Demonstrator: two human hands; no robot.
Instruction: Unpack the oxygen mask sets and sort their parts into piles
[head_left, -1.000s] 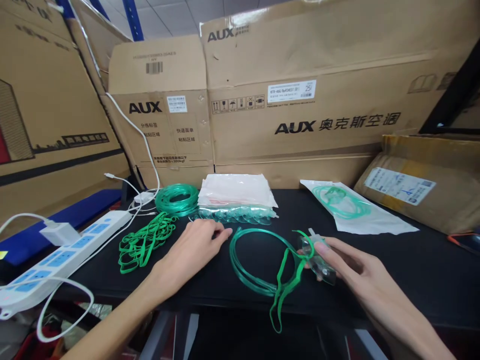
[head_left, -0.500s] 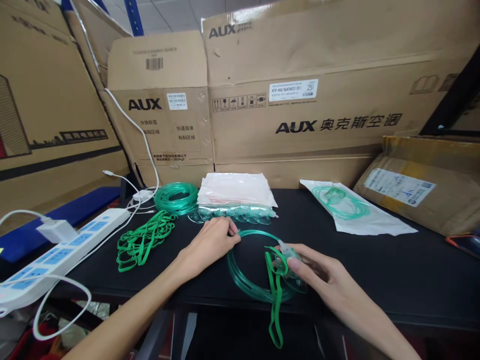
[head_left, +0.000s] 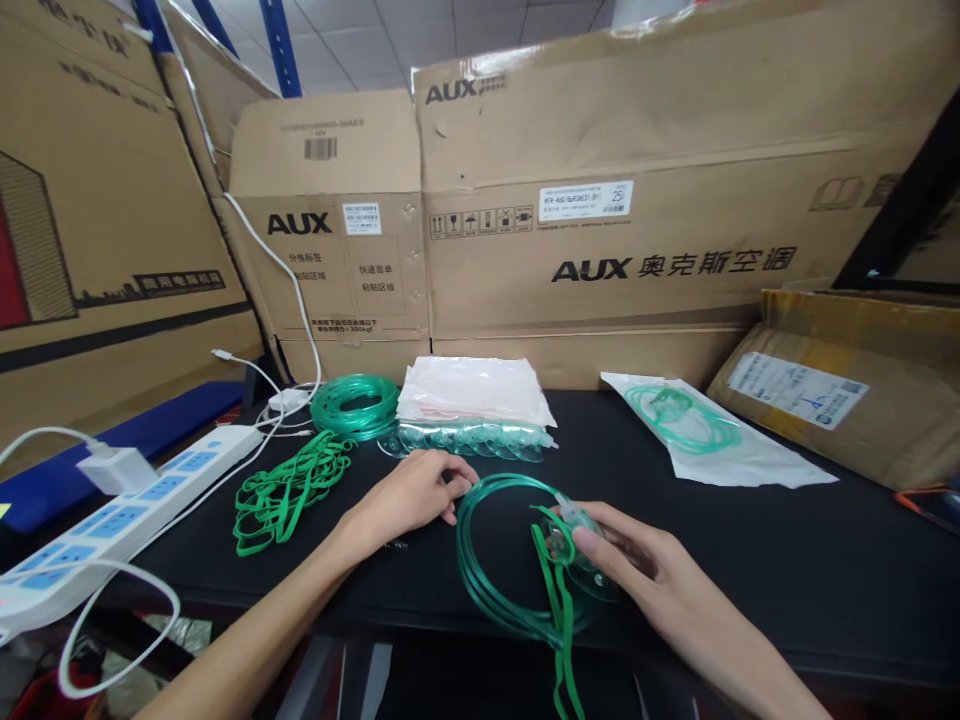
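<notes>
My right hand [head_left: 637, 550] grips a clear green oxygen mask [head_left: 585, 570] near its whitish tube connector [head_left: 570, 508]. A green elastic strap [head_left: 559, 610] dangles from the mask over the table's front edge. From the connector, green tubing [head_left: 469, 570] runs round in a loose coil to the left of the mask. My left hand [head_left: 424, 488] is beside the coil's upper left, fingers loosely bent and thumb apart, fingertips at the tubing. Behind it, a row of clear masks [head_left: 472, 440] lies in front of a stack of white packets [head_left: 476, 390].
At left are a pile of green straps [head_left: 292, 490], a coil of green tubing [head_left: 354, 405] and a white power strip [head_left: 127, 515] with cables. A bagged mask set [head_left: 682, 425] and a taped carton [head_left: 810, 370] lie at right. Large cardboard boxes [head_left: 600, 130] stand behind.
My left hand's fingers have loosened from their pinch at the coil. The strap hangs lower, and the tubing coil has shifted slightly. My right hand keeps its hold on the mask.
</notes>
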